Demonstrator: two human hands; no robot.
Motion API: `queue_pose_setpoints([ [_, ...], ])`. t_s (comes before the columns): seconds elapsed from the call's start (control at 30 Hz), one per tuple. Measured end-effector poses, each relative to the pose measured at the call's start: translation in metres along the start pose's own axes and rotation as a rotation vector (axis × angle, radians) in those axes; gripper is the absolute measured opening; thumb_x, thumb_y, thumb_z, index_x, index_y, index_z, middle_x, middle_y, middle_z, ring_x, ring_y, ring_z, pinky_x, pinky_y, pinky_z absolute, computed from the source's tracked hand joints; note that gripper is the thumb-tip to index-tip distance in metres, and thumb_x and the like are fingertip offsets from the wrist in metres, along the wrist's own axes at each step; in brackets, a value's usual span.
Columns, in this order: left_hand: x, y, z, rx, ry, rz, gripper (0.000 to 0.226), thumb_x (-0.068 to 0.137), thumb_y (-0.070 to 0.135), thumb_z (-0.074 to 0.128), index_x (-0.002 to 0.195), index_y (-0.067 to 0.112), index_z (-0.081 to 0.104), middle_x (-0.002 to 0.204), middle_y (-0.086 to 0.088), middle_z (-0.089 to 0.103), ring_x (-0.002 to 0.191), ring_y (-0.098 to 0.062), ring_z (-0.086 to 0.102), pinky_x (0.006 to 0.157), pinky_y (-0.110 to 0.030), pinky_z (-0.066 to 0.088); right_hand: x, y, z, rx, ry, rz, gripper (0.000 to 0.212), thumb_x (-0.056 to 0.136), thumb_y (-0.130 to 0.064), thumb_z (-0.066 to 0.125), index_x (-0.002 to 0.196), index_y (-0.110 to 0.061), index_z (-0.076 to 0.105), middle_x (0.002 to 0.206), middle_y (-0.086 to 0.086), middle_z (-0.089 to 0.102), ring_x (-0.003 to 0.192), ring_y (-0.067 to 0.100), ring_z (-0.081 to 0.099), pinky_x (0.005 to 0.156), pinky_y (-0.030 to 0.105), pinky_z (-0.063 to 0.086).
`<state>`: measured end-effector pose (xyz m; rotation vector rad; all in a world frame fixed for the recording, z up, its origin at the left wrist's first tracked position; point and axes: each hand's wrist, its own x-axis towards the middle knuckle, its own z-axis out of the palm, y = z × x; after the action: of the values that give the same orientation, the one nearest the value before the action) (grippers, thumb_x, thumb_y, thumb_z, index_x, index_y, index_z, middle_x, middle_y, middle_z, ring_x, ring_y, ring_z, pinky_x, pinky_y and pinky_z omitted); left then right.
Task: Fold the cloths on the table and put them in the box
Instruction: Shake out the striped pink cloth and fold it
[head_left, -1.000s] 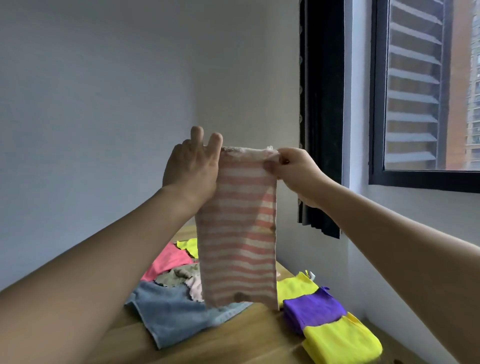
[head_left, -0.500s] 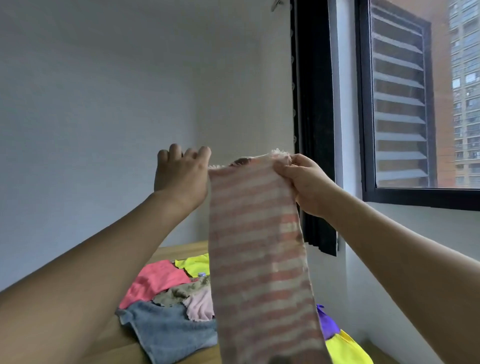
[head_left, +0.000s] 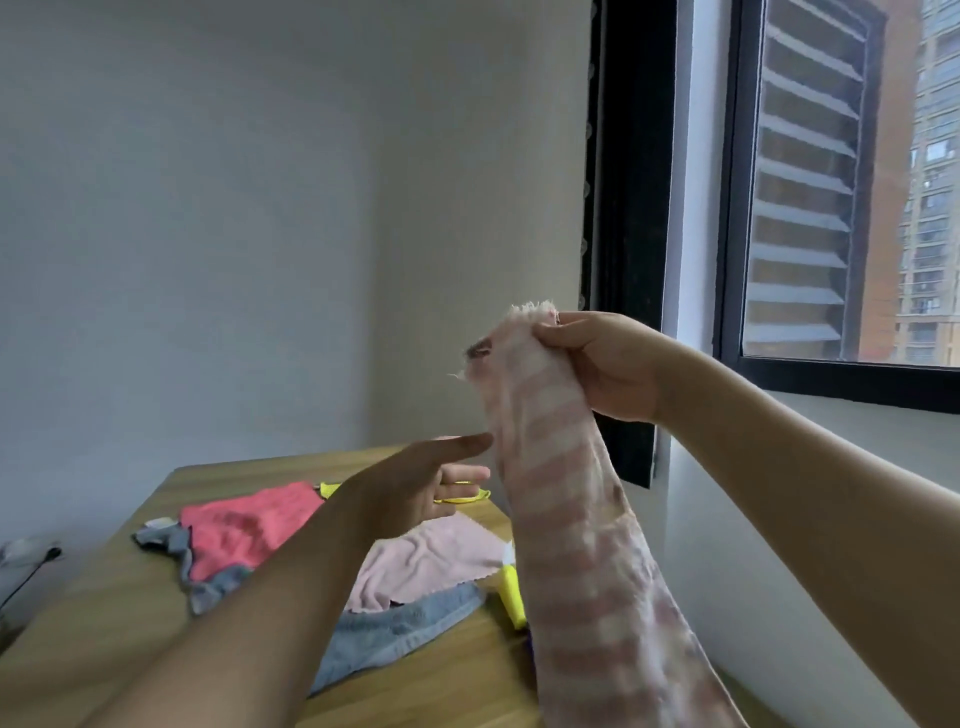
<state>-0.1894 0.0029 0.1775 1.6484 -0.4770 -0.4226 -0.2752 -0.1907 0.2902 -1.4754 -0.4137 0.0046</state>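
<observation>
A pink and white striped cloth (head_left: 571, 519) hangs in the air as a long narrow strip. My right hand (head_left: 608, 364) grips its top end, bunched together. My left hand (head_left: 415, 488) is lower, fingers straight, its fingertips reaching toward the strip's left edge without holding it. On the wooden table (head_left: 130, 597) below lie a coral pink cloth (head_left: 249, 525), a pale pink cloth (head_left: 426, 561), a blue-grey cloth (head_left: 395, 634) and a yellow cloth (head_left: 511, 597), mostly hidden behind the strip. No box is in view.
A grey wall stands behind the table. To the right are a black curtain (head_left: 623, 208) and a window with a dark frame (head_left: 727, 208). A grey object (head_left: 26, 551) sits past the table's left edge.
My left hand has let go of the cloth's top corner and dropped down toward the table. My right hand now holds the bunched top alone, and the cloth hangs narrower.
</observation>
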Motion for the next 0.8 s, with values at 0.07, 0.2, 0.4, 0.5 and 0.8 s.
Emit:
queue_pose_setpoints([
  [0.07, 0.01, -0.002, -0.002, -0.123, -0.019, 0.072, 0.068, 0.069, 0.049, 0.072, 0.13, 0.024, 0.057, 0.124, -0.003, 0.067, 0.121, -0.023, 0.058, 0.107, -0.041, 0.038, 0.007, 0.001, -0.007, -0.006, 0.018, -0.03, 0.027, 0.1, -0.009, 0.044, 0.119, 0.002, 0.059, 0.106, 0.015, 0.068, 0.093, 0.025, 0.067, 0.085, 0.035, 0.058],
  [0.2, 0.011, 0.011, -0.012, -0.31, 0.02, 0.257, 0.051, 0.081, 0.023, 0.071, 0.128, 0.007, 0.061, 0.127, -0.011, 0.064, 0.118, -0.026, 0.061, 0.107, -0.045, 0.042, 0.022, 0.01, -0.021, -0.061, 0.154, -0.104, 0.014, 0.097, -0.004, 0.051, 0.104, 0.0, 0.062, 0.091, 0.011, 0.068, 0.078, 0.019, 0.067, 0.075, 0.032, 0.059],
  [0.4, 0.003, 0.046, -0.039, -0.07, 0.298, 0.349, 0.026, 0.093, 0.025, 0.059, 0.107, 0.005, 0.069, 0.105, -0.012, 0.073, 0.091, -0.023, 0.068, 0.089, -0.034, 0.052, 0.049, 0.031, -0.031, -0.315, 0.392, -0.065, 0.006, 0.09, -0.007, 0.064, 0.085, -0.008, 0.06, 0.082, 0.006, 0.064, 0.074, 0.019, 0.063, 0.077, 0.035, 0.057],
  [0.5, 0.01, 0.058, -0.05, 0.136, 0.46, 0.362, 0.019, 0.094, 0.022, 0.059, 0.091, 0.006, 0.068, 0.088, -0.011, 0.07, 0.073, -0.017, 0.066, 0.067, -0.024, 0.049, 0.073, 0.043, -0.031, -0.418, 0.495, -0.029, 0.014, 0.085, -0.007, 0.068, 0.077, -0.011, 0.057, 0.072, 0.003, 0.056, 0.064, 0.015, 0.052, 0.06, 0.028, 0.047],
  [0.8, 0.054, 0.073, -0.106, 0.428, 0.783, 0.272, 0.02, 0.066, 0.015, 0.051, 0.073, 0.009, 0.068, 0.083, -0.024, 0.067, 0.07, -0.034, 0.061, 0.066, -0.044, 0.056, 0.148, 0.073, -0.009, -0.141, 0.601, -0.176, 0.025, 0.087, -0.003, 0.065, 0.074, -0.012, 0.046, 0.078, 0.009, 0.056, 0.064, 0.019, 0.061, 0.078, 0.041, 0.06],
])
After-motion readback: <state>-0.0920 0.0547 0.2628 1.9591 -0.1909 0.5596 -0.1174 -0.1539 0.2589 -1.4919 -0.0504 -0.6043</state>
